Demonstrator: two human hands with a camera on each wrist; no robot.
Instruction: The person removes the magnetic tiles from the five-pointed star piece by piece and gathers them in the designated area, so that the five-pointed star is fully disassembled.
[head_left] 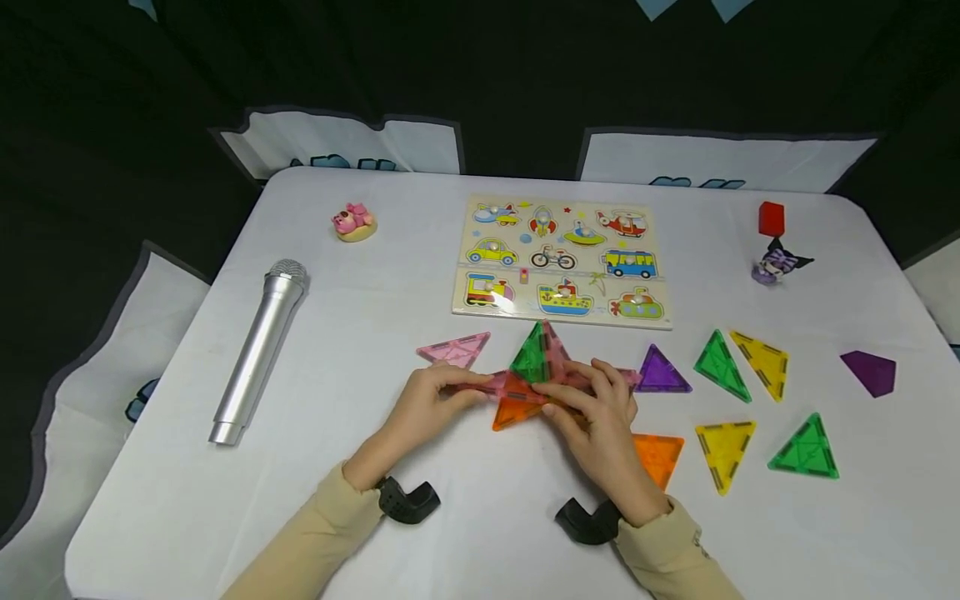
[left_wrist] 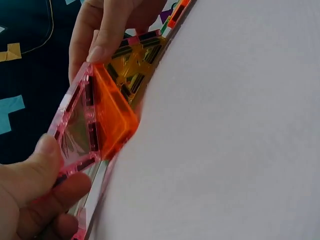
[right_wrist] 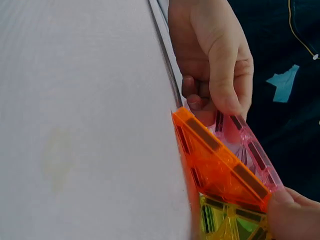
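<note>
A cluster of translucent magnetic tiles stands at the middle of the table, with a green triangle (head_left: 529,358) upright beside pink pieces. My left hand (head_left: 420,410) pinches the outer corner of a pink triangle tile (left_wrist: 75,127) between thumb and fingers. An orange triangle tile (head_left: 516,410) joins that pink tile along an edge and slants downward. My right hand (head_left: 603,425) pinches the other end of the pink tile, where it meets the orange one. Beneath the right hand, a yellow tile (left_wrist: 132,67) belongs to the cluster; its far side is hidden by the fingers.
Loose tiles lie to the right, including a purple triangle (head_left: 663,372), a green one (head_left: 722,367) and a yellow one (head_left: 724,454). A loose pink tile (head_left: 454,349) lies left of the cluster. Behind is a wooden vehicle puzzle (head_left: 517,258); a silver microphone (head_left: 258,354) lies left.
</note>
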